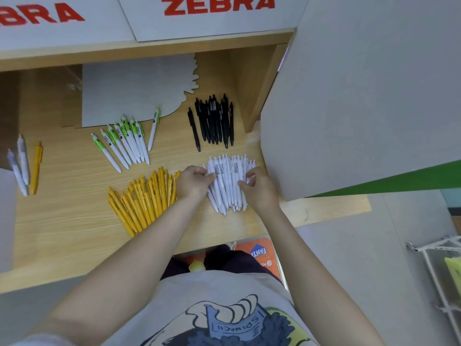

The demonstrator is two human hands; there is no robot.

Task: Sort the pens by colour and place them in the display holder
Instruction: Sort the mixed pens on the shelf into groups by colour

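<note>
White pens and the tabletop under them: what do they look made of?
White pens: probably plastic, smooth and opaque, with uniform moulded barrels and printed black labels; both hands, left hand and right hand, gather them. Tabletop: likely matte wood-look laminate, given its pale, regular printed-looking grain; solid wood cannot be excluded.

Wood-grain shelf [74, 221], smooth plastic pens [228, 186]

bare shelf [74, 221] front, grey panel [349, 108] blocks right

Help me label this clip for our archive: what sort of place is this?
Probably a stationery shop or pen display stand. Red ZEBRA signs hang above a wooden counter, where yellow pens, black pens and white pens lie sorted in piles.
</note>
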